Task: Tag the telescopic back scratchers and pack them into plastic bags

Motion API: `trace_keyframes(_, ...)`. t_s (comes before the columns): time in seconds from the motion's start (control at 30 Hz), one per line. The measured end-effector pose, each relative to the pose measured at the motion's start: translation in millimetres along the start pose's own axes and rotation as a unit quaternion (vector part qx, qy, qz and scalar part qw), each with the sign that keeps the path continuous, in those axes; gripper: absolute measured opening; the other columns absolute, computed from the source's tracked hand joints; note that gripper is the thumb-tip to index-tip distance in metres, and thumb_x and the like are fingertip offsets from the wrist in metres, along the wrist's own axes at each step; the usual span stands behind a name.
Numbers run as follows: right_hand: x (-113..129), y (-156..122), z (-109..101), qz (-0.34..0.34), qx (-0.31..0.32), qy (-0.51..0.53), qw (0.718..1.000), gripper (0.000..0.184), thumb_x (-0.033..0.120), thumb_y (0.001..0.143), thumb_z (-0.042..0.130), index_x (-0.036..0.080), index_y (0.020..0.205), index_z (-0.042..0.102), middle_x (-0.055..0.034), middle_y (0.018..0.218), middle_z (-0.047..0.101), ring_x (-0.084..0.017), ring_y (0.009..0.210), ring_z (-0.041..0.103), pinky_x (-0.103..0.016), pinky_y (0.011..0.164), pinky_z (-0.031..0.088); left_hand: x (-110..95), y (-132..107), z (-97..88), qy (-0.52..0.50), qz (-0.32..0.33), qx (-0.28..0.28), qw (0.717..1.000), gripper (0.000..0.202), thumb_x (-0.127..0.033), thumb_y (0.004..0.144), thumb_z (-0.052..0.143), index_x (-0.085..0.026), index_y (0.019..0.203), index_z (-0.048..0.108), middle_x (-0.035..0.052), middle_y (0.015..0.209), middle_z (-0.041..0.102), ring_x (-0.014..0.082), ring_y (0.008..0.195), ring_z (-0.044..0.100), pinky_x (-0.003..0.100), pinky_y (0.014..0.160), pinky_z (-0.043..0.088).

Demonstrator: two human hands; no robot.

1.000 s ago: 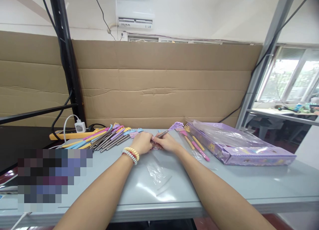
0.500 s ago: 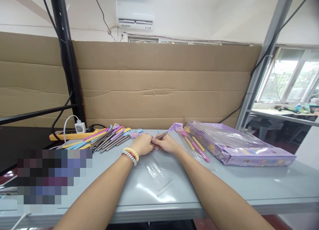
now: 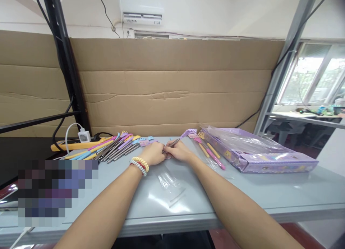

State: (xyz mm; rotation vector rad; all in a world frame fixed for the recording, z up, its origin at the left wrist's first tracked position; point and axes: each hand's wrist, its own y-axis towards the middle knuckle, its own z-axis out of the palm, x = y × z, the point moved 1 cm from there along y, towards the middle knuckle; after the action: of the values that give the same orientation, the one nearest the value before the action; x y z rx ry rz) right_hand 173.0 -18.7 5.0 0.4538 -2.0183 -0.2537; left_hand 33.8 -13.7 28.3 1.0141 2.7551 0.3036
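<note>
My right hand [image 3: 178, 151] is closed around the metal rod of a back scratcher with a purple claw head [image 3: 188, 133], which points away to the upper right. My left hand [image 3: 153, 153], with bead-like bands on its wrist, meets it, its fingers closed at the rod's near end; exactly what they pinch is partly hidden. A clear plastic sleeve [image 3: 169, 182] lies on the table just below both hands. To the left is a pile of back scratchers [image 3: 118, 148] with metal rods and coloured handles and heads. Several more back scratchers [image 3: 210, 152] lie to the right, on clear plastic.
A purple patterned box [image 3: 280, 167] with clear plastic over it stands on the right of the grey table [image 3: 283, 195]. At the left are a white plug adapter [image 3: 84, 136], a yellow bar [image 3: 74, 146] and a blurred-out patch. Cardboard [image 3: 172, 87] walls the back.
The view has tilted slightly, shifting everything up a little. Both hands stay together on the back scratcher, with only a small movement of the fingers.
</note>
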Motion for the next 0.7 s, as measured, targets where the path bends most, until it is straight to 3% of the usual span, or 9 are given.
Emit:
trace_keyframes(0.23,6.6,4.2,-5.0,0.005,-0.057,0.078,0.995,0.031,0.045,0.072,0.055,0.017,0.059,0.051,0.0026,0.044,0.049,-0.009,0.037,0.044,-0.022,0.038,0.035,-0.4,1.1,-1.9,-0.044,-0.038,-0.076,0.995,0.017,-0.032,0.08,0.047,-0.019,0.087,0.056,0.0046,0.072,0.066,0.0191,0.072,0.063,0.026,0.062,0.041)
trace_keyframes(0.4,2.3,8.4,-7.3,0.03,-0.087,0.146,0.985,0.037,0.051,0.063,0.062,0.017,0.073,0.05,0.0042,0.045,0.051,-0.011,0.035,0.046,-0.023,0.033,0.037,-3.5,2.0,-3.6,-0.046,-0.054,-0.095,0.993,0.019,-0.032,0.082,0.045,-0.019,0.085,0.058,0.0057,0.076,0.068,0.0185,0.077,0.064,0.025,0.066,0.042)
trace_keyframes(0.53,2.2,10.0,-8.1,0.018,-0.129,0.139,0.982,0.038,0.054,0.067,0.058,0.018,0.067,0.047,0.005,0.043,0.047,-0.009,0.033,0.041,-0.023,0.031,0.035,-5.5,1.5,-4.5,-0.052,-0.06,-0.105,0.991,0.023,-0.036,0.082,0.046,-0.02,0.088,0.06,0.0052,0.077,0.068,0.0185,0.079,0.063,0.025,0.065,0.041)
trace_keyframes(0.7,1.8,12.2,-15.1,0.045,-0.213,0.135,0.967,0.035,0.052,0.074,0.049,0.017,0.073,0.048,-0.002,0.062,0.057,-0.012,0.044,0.051,-0.022,0.034,0.038,-8.0,1.1,-5.8,-0.058,-0.044,-0.123,0.99,0.033,-0.046,0.083,0.042,-0.02,0.089,0.061,0.0047,0.077,0.068,0.0189,0.077,0.063,0.026,0.06,0.04)
